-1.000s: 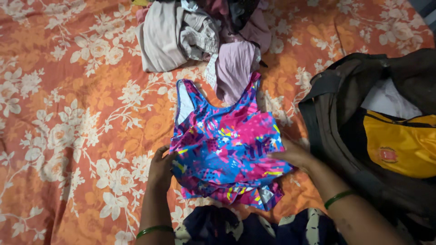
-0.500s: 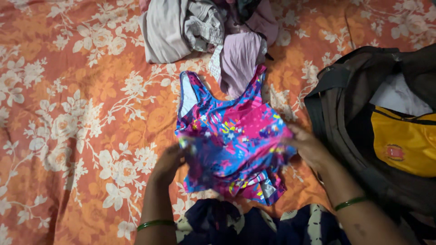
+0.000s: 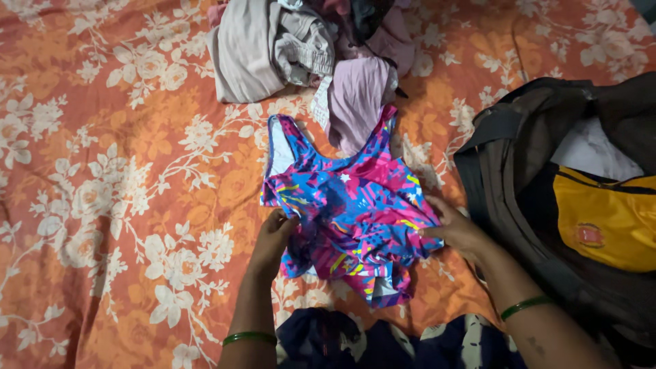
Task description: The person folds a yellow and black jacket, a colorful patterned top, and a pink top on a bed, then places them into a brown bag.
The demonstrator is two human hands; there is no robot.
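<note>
Home bedroom, orange floral bedsheet (image 3: 102, 171), heap of clothes (image 3: 307, 48)

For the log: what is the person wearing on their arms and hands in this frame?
Both forearms are bare, with no sleeves in view. The left hand and right hand wear no gloves. Each wrist carries one thin green bangle: left bangle, right bangle. No rings or watch can be made out.

A pink-and-blue patterned swimsuit (image 3: 348, 205) lies on an orange bedsheet (image 3: 123, 171) with white flowers, beside a yellow pouch (image 3: 605, 222).
</note>
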